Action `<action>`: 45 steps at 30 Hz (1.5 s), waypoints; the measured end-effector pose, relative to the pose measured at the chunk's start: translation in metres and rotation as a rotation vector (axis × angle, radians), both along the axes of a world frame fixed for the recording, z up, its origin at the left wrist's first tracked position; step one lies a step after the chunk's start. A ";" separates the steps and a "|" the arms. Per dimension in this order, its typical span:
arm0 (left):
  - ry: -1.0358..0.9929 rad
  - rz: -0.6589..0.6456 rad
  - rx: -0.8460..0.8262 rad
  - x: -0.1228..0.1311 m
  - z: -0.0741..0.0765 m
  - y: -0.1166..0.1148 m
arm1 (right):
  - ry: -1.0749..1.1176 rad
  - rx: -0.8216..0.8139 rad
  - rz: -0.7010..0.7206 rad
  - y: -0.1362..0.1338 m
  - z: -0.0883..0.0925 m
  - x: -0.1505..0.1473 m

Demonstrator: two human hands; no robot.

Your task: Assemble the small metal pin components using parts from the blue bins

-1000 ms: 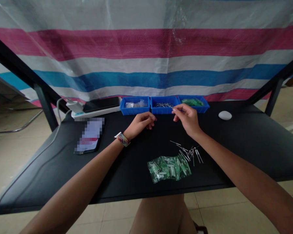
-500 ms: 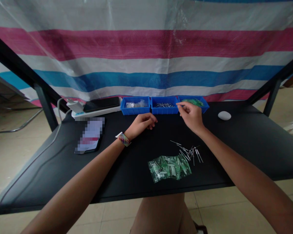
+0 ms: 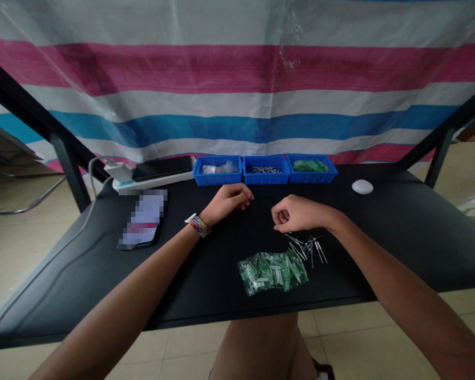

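My right hand [image 3: 296,214] is low over the table, fingers curled and pinched at the end of a thin metal rivet; the rest of the fingertips' hold is hidden by the hand. Right beside it lies a loose pile of metal rivets [image 3: 309,249]. My left hand [image 3: 233,201] rests in front of the blue bins with its fingers loosely curled inward; whatever they may hold is hidden. Nearer the table's front edge lies a strip of green clear plastic packets [image 3: 275,272] with rivet-like pieces inside.
Along the back stand a blue bin [image 3: 217,179] of clear bags, a middle blue bin [image 3: 267,178] of rivets and a right blue bin [image 3: 312,178] of green packets. A white oval object [image 3: 362,187] sits right. A phone [image 3: 144,219] and power strip [image 3: 154,183] are left.
My right hand has come down from the bins toward me, to the left edge of the rivet pile. My left hand has stayed in place.
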State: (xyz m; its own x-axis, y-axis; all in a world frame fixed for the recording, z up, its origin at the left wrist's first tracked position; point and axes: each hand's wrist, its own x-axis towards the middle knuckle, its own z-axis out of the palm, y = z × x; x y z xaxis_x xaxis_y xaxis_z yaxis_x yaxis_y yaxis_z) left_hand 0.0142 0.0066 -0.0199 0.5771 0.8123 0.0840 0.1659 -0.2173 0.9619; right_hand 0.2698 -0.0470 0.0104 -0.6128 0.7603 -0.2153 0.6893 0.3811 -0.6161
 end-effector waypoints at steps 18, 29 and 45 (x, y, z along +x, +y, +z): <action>0.002 -0.007 0.003 0.000 0.005 -0.004 | -0.012 0.125 -0.039 -0.008 0.000 -0.009; 0.027 -0.016 0.040 0.000 0.004 -0.004 | 0.493 -0.036 -0.124 -0.001 -0.017 -0.019; 0.073 -0.107 0.043 0.002 0.007 -0.005 | 0.726 0.113 -0.317 0.001 -0.035 -0.031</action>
State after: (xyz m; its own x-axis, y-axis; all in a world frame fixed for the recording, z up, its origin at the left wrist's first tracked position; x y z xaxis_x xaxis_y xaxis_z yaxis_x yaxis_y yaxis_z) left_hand 0.0158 0.0012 -0.0125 0.6658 0.7427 0.0715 0.2092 -0.2779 0.9375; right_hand 0.2384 -0.0459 -0.0246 -0.3216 0.9150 0.2435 0.2163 0.3214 -0.9219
